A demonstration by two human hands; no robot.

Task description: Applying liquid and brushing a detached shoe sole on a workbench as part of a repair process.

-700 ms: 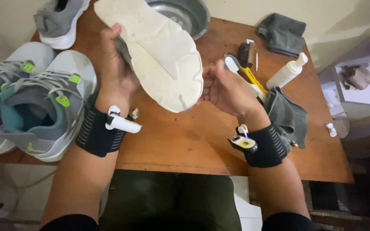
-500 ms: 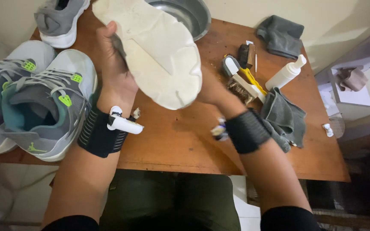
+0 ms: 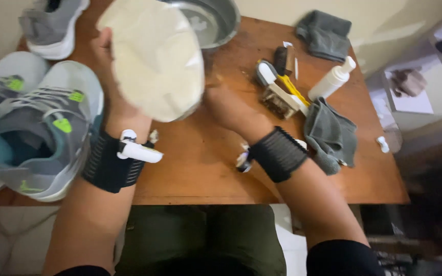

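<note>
My left hand (image 3: pixel 112 84) grips a shoe (image 3: pixel 154 56) from its left side, holding it above the wooden table (image 3: pixel 205 168) with the off-white sole facing me. My right hand (image 3: pixel 228 110) is turned back-up at the shoe's lower right edge, its fingers tucked under the shoe and hidden. Both wrists wear black bands; the left one carries a small white device (image 3: pixel 139 152).
A metal bowl (image 3: pixel 218 20) sits behind the shoe. Right of my hands lie a wooden brush (image 3: pixel 280 100), a yellow-handled brush (image 3: pixel 293 88), a white bottle (image 3: pixel 333 79) and two grey cloths (image 3: pixel 331 134) (image 3: pixel 324 33). Grey shoes with green accents (image 3: pixel 42 133) and another grey shoe (image 3: pixel 52 25) fill the left.
My right hand turned from palm-up on the sole to back-up and slid under the shoe's right edge. The shoe tilted and shifted slightly left and away.
</note>
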